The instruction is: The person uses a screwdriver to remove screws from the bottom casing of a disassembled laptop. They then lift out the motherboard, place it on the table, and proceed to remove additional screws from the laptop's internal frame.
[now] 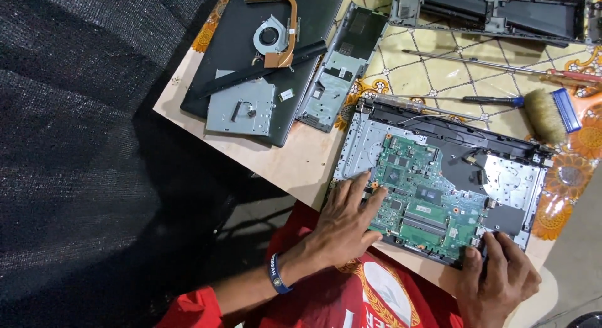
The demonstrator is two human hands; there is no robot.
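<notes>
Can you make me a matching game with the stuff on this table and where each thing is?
Things:
1. cooling fan
2. brush
3. green circuit board
4. left hand

Places:
A. far right, beside the screwdrivers
B. inside the opened laptop base
C. on the dark panel, top left
D. flat on the board's left edge

Pairs: 1-C, 2-A, 3-B, 4-D

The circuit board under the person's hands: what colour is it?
Green, the circuit board shows clearly in the head view.

Matt green circuit board (420, 196), glossy patterned tablecloth (433, 71), copper heat pipe (285, 27).
</notes>
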